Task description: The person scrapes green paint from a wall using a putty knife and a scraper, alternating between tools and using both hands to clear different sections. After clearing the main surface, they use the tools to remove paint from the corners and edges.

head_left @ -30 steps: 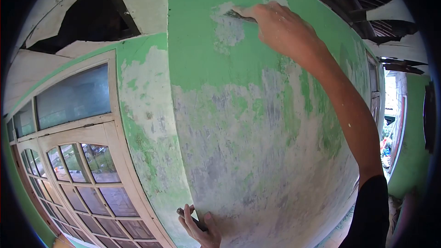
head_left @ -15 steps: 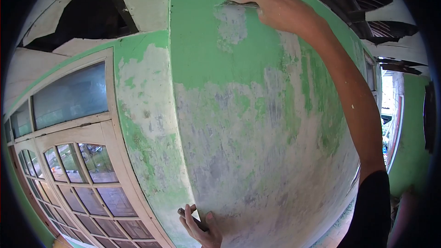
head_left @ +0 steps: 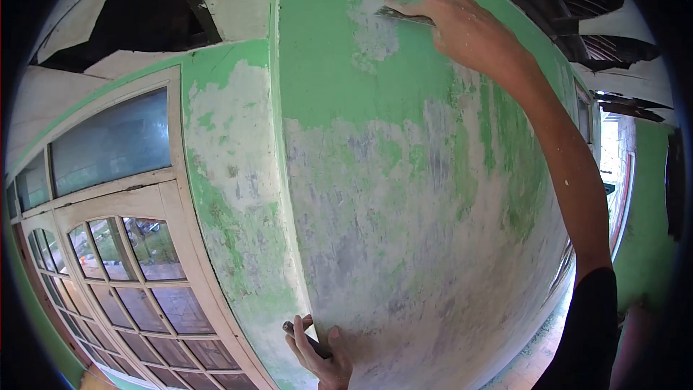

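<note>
My right hand (head_left: 469,32) reaches high up a green painted wall (head_left: 339,79) and grips a flat metal scraper (head_left: 399,15). The blade lies against the wall at the right edge of a pale scraped patch (head_left: 374,25). Lower down, most of the wall's paint is worn to grey and white. My left hand (head_left: 320,356) rests at the bottom on the wall's corner, fingers closed around a thin dark tool (head_left: 303,338) whose kind I cannot tell.
A wooden door frame with many glass panes (head_left: 137,274) and a frosted top window (head_left: 112,144) stands left of the wall corner. The ceiling (head_left: 144,25) above has a broken dark hole. A bright doorway (head_left: 613,173) shows far right.
The scraper rose to the top of the pale patch half a second ago, then came back down a little to its right edge. My left hand stayed on the corner.
</note>
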The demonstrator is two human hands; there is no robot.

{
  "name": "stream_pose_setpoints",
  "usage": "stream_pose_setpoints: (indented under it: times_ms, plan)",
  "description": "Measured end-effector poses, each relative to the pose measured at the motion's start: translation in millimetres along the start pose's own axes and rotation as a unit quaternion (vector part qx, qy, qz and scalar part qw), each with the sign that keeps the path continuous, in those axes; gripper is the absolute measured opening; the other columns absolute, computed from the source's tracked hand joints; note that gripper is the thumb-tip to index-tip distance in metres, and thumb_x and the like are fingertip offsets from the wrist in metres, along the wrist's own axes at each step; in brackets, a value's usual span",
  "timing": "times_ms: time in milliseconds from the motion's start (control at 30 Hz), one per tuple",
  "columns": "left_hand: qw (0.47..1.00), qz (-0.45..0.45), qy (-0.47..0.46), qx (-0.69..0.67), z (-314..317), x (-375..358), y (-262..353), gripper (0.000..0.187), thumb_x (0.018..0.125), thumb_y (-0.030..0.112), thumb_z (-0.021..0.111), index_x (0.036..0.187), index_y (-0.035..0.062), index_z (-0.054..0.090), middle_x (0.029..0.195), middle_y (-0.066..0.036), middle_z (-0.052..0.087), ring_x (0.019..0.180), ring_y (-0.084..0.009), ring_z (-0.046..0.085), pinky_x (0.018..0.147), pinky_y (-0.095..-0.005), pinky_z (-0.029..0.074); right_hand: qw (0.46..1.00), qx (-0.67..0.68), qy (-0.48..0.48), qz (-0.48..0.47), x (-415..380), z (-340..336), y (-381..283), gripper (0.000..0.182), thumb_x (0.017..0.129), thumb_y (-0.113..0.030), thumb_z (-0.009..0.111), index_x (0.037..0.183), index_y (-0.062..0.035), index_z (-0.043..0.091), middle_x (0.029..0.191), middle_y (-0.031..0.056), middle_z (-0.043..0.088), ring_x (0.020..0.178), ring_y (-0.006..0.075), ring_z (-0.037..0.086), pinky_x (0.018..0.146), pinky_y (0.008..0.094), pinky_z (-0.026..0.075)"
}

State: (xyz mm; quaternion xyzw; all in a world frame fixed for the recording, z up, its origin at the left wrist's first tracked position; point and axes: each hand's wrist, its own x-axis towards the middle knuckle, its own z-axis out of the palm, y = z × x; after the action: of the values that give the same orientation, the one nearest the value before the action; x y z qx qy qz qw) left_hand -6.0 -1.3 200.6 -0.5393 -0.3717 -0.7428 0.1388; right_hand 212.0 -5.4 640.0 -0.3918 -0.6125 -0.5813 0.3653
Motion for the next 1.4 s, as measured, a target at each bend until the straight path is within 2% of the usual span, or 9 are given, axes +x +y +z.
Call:
stream_pose_setpoints:
  times_ms: [200,267,367,867,1067,1167,1200,1267,1400]
  plan:
    - [1.0,-0.014,0.014,-0.012,3,-2,5,0.066,0.093,0.017,0.063,0.143,-0.0125,0.031,0.112,-0.021,0.048,0.102,-0.0305,0.045,0.093,-0.0442,0.036,1.0,0.025,-0.005,-0.017,7,1,4,0.061,0.085,0.009,0.046,0.137,-0.022,0.06,0.112,0.0194,0.067,0.1,0.0345,0.064,0.089,0.0434,0.049]
    - [1.0,-0.006,0.018,-0.001,0,-2,2,0.066,0.093,0.017,0.063,0.143,-0.0126,0.031,0.112,-0.02,0.047,0.103,-0.0306,0.045,0.094,-0.0441,0.036,0.998,0.048,-0.029,0.024,-13,-6,-3,0.05,0.085,0.004,0.052,0.13,-0.0137,0.064,0.119,0.0198,0.066,0.109,0.0374,0.064,0.092,0.0469,0.052]
    - [1.0,0.002,-0.003,-0.017,2,-2,1,0.067,0.094,0.018,0.063,0.144,-0.0126,0.031,0.113,-0.02,0.048,0.104,-0.0307,0.046,0.095,-0.0442,0.036,0.997,0.072,0.013,0.027,-8,-3,-4,0.06,0.086,0.008,0.045,0.136,-0.0209,0.06,0.109,0.0225,0.066,0.1,0.036,0.064,0.087,0.0437,0.05]
    - [0.999,-0.027,0.005,-0.043,-1,-6,3,0.066,0.094,0.014,0.062,0.146,-0.0099,0.029,0.118,-0.02,0.044,0.104,-0.0283,0.046,0.093,-0.042,0.037,0.998,0.031,-0.038,0.036,-9,-8,-2,0.058,0.087,0.006,0.048,0.137,-0.0203,0.059,0.113,0.0179,0.066,0.111,0.0325,0.061,0.095,0.0445,0.049]
    - [0.994,-0.053,0.022,-0.092,3,-13,-1,0.068,0.094,0.017,0.063,0.146,-0.0099,0.029,0.119,-0.019,0.044,0.107,-0.0295,0.048,0.094,-0.0426,0.04,0.999,0.033,0.003,0.04,8,1,-1,0.059,0.087,0.005,0.048,0.138,-0.0214,0.058,0.106,0.0213,0.066,0.1,0.0333,0.064,0.092,0.0435,0.05]
    - [0.989,-0.078,0.019,-0.121,-5,-14,-4,0.069,0.094,0.02,0.065,0.146,-0.0095,0.029,0.12,-0.019,0.045,0.109,-0.0297,0.049,0.096,-0.0442,0.041,0.977,0.039,-0.152,0.145,3,-33,-31,0.058,0.086,0.005,0.048,0.137,-0.0206,0.06,0.101,0.0233,0.066,0.093,0.0351,0.065,0.089,0.0449,0.05]
    - [0.994,-0.044,-0.004,-0.097,-9,-10,-7,0.071,0.094,0.023,0.065,0.146,-0.0091,0.029,0.121,-0.019,0.045,0.11,-0.0293,0.049,0.097,-0.0445,0.04,0.977,0.039,-0.151,0.145,-3,-23,-22,0.058,0.086,0.005,0.048,0.137,-0.0206,0.06,0.101,0.0233,0.066,0.093,0.0351,0.065,0.089,0.0449,0.05]
    - [0.997,-0.009,-0.024,-0.073,-15,-3,-15,0.073,0.094,0.027,0.066,0.147,-0.0087,0.03,0.121,-0.018,0.045,0.11,-0.0288,0.048,0.098,-0.0448,0.04,0.999,0.023,0.031,0.029,-17,3,-1,0.059,0.085,0.007,0.048,0.134,-0.0212,0.062,0.094,0.0234,0.066,0.087,0.0355,0.066,0.085,0.046,0.05]
    - [0.993,-0.027,0.015,-0.113,-4,12,-19,0.084,0.09,0.045,0.068,0.143,-0.01,0.034,0.115,-0.02,0.05,0.107,-0.0323,0.05,0.097,-0.049,0.038,0.998,0.0,-0.056,0.017,-4,-11,5,0.045,0.089,-0.002,0.052,0.131,-0.0159,0.063,0.115,0.021,0.066,0.111,0.0356,0.063,0.092,0.0487,0.051]
